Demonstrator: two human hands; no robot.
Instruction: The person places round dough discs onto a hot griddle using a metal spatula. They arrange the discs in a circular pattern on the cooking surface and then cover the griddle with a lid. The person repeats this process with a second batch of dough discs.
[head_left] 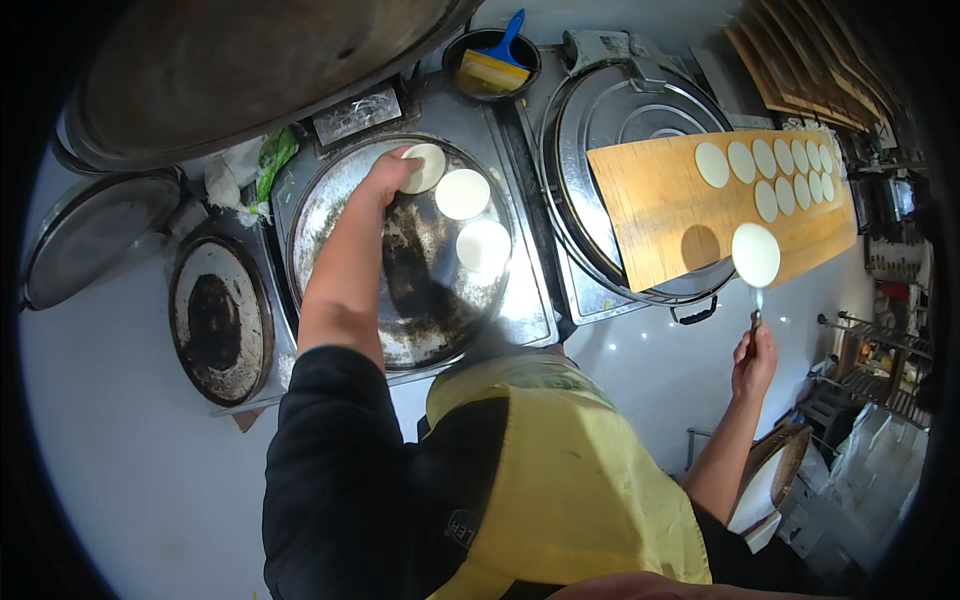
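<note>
Shirt [340, 450]: bears a small dark badge [462, 527] on the chest, with pale capital letters, set aslant as I see it.
Badge, legibility: a few letters can be read; the rest is not clear.
Badge, position: beside the apron [590, 450] edge.
Apron, upper part: faint greenish print [545, 372], too blurred to read.

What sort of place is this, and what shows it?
Likely a small commercial flatbread kitchen: a large, round, scorched metal griddle carrying flat, round, pale dough discs, with more discs in rows on a long tan wooden board.
</note>
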